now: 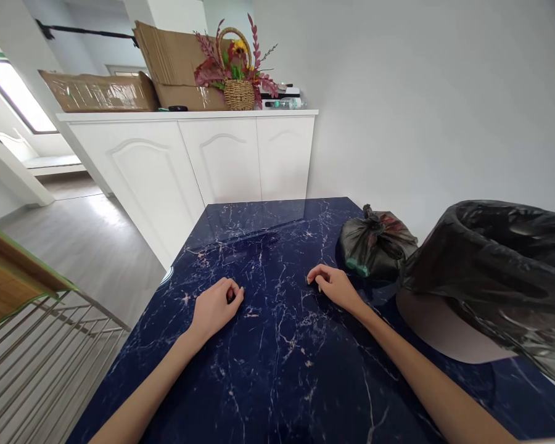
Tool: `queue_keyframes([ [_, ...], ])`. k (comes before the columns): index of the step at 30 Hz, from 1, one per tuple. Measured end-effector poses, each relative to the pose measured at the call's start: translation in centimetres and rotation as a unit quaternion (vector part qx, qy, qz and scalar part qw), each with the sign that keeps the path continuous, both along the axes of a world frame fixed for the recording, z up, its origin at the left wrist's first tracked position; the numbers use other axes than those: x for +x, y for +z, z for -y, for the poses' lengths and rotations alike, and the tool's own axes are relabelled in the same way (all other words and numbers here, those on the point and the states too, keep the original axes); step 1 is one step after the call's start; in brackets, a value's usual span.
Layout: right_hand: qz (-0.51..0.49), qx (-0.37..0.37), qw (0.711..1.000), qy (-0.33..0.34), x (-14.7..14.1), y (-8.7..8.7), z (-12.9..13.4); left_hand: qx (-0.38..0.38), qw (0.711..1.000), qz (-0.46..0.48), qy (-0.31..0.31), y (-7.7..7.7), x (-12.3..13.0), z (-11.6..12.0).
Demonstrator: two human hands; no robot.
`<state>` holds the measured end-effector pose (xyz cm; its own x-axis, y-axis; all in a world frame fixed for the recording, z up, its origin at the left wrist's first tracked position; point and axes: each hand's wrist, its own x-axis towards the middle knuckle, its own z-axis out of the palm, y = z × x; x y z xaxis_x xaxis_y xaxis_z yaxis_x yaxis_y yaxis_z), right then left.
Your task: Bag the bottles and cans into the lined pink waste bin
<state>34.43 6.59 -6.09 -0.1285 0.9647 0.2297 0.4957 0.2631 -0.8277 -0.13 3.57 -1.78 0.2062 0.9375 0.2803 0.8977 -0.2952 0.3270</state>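
On the dark blue marbled table [277, 345] rest both of my bare hands, some way apart. My left hand [216, 305] lies on its side, its fingers curled in and the thumb close to the index finger; nothing shows in it. Loosely bent, my right hand [333, 285] has a gap between thumb and index finger, and it too holds nothing visible. Nearest to it is a knotted black plastic bag [377, 240], filled, with something green and red showing through. Right of that stands a trash bin [453, 330] lined with a black garbage bag [494, 265], its mouth open.
A white cabinet [222, 160] stands beyond the table, bearing cardboard boxes [102, 92], a wicker flower basket [239, 94] and a plastic bottle [287, 103]. At left is a metal rack [50, 351] below an orange-brown panel [13, 277]. A grey wall rises behind.
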Motion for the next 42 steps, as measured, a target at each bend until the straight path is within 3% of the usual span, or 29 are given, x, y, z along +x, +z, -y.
queue_keyframes([
  [6, -0.001, 0.001, 1.0, -0.004, -0.4, 0.6, 0.4, -0.015, 1.0, 0.013, 0.008, -0.1, 1.4, -2.2],
  [16, -0.005, -0.004, 1.0, -0.01, -0.5, 0.9, 0.5, -0.01, 0.999, 0.017, -0.031, 0.0, 0.8, -1.7],
  [42, -0.013, -0.009, 1.0, -0.015, -0.4, 1.4, 0.8, -0.004, 0.999, 0.003, -0.041, 0.0, 1.0, -1.8],
])
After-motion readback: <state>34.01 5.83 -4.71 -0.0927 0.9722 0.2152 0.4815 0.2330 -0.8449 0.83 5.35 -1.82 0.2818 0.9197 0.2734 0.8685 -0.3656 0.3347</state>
